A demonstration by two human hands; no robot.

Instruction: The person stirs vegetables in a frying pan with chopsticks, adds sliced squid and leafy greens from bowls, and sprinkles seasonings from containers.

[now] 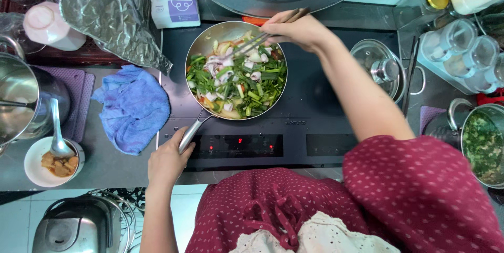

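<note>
A: What step does this look like?

B: Stirring, by the look of it. The right hand [295,28], in the upper middle of the frame, pinches a pair of chopsticks [262,37] whose tips dip into the greens and pale slices in the pan [237,70].

A: And the other hand?

B: The left hand [168,162], lower left of centre, has its fingers [181,150] clenched around the pan handle [191,133], steadying it on the black cooktop [315,90].

A: Where does the food sit relative to the fingers?

B: Just left of and below the right hand, touched only by the chopstick tips; the pan itself lies above and right of the left hand.

A: What would the next move call for?

B: Probably a firm hold on the handle while the chopsticks turn the pile without pushing pieces over the rim. A blue cloth [134,107] lies near, to the left on the tabletop.
</note>
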